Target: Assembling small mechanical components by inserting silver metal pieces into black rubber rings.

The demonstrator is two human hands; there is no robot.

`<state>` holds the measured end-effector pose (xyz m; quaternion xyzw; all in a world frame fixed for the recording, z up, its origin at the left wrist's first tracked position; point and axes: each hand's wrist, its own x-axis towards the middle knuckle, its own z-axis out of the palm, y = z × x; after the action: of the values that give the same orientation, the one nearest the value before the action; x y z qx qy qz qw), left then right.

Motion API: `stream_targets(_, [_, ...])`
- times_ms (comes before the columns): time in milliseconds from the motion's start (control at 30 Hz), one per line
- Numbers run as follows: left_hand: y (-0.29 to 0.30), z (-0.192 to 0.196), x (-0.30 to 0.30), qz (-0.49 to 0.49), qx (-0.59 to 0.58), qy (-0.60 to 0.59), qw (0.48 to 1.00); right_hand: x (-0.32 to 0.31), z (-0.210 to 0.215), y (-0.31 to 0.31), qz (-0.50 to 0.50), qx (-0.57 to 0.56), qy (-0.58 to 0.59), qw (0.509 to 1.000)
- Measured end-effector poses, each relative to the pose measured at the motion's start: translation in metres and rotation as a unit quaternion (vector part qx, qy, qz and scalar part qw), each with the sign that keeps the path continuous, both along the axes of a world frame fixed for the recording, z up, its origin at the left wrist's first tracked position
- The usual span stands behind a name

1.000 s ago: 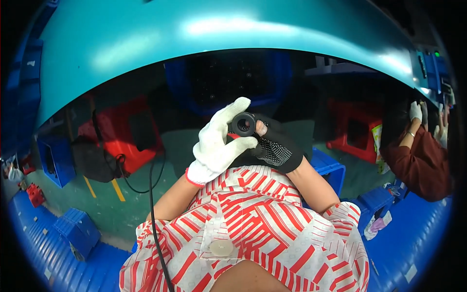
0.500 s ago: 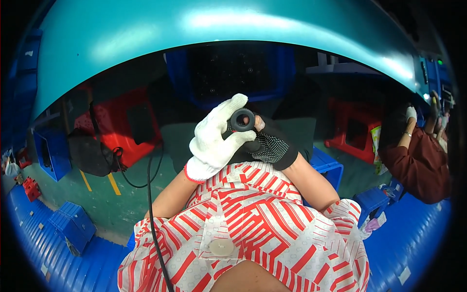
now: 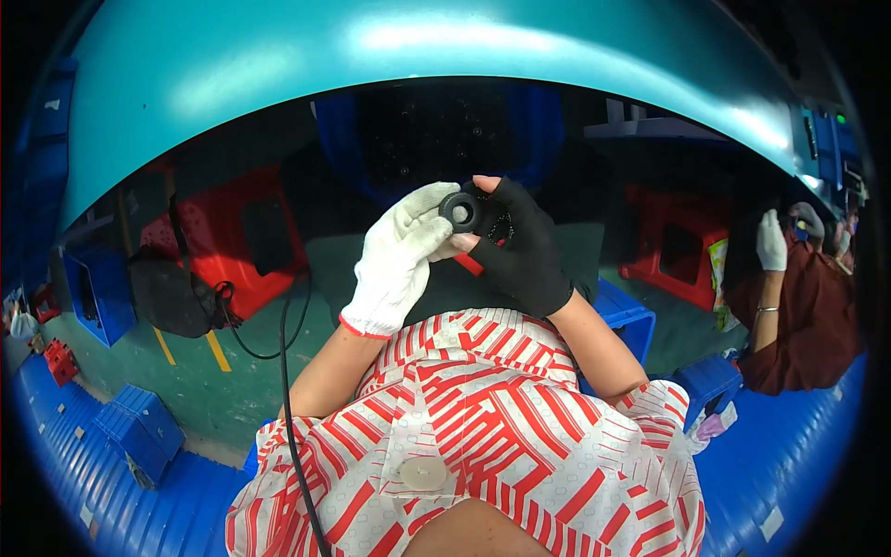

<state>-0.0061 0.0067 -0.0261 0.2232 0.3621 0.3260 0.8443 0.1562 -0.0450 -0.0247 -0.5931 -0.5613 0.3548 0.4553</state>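
Note:
A thick black ring [image 3: 472,220], rubber-like in look, is held up in front of my striped top, its round hole facing me. My left hand [image 3: 390,269], in a white knit glove, pinches its left side, and something pale shows through the hole. My right hand [image 3: 526,249] wears a black fingerless glove. Its bare thumb tip presses the ring's lower edge while the forefinger reaches past the top right. A narrow red piece [image 3: 470,265] shows beneath the right thumb; its kind cannot be made out. Dark material between the right fingers blends into the glove.
Beyond my hands is a blue crate [image 3: 345,148] with dark contents, below a teal curved surface [image 3: 278,84]. Red stools [image 3: 227,209] stand on both sides, a black bag [image 3: 172,292] by the left one. A black cable [image 3: 290,408] runs down my left side. A co-worker [image 3: 803,316] sits far right.
Both hands have shifted round the ring, which tilts slightly and sits a little higher. My right hand has turned its back toward me, its thumb now below the ring. The red piece shows more.

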Motion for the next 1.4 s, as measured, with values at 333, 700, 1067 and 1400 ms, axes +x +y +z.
stream_targets(333, [0.002, -0.004, -0.001, 0.004, -0.025, -0.044, 0.999, 0.0, -0.005, 0.002, -0.002, -0.019, 0.055, 0.998])
stream_targets(700, [0.014, 0.035, -0.007, -0.164, 0.486, 0.259, 0.818, 0.026, 0.014, 0.018, 0.117, -0.275, 0.217, 0.929])
stream_targets(1067, [0.023, 0.024, -0.015, -0.066, 0.066, 0.117, 0.989, 0.079, 0.119, 0.172, -0.055, 0.196, -0.293, 0.934])
stream_targets(1400, [0.02, 0.004, -0.021, 0.059, -0.039, -0.007, 0.997, 0.11, 0.113, 0.23, -0.08, 0.082, -0.439, 0.891])
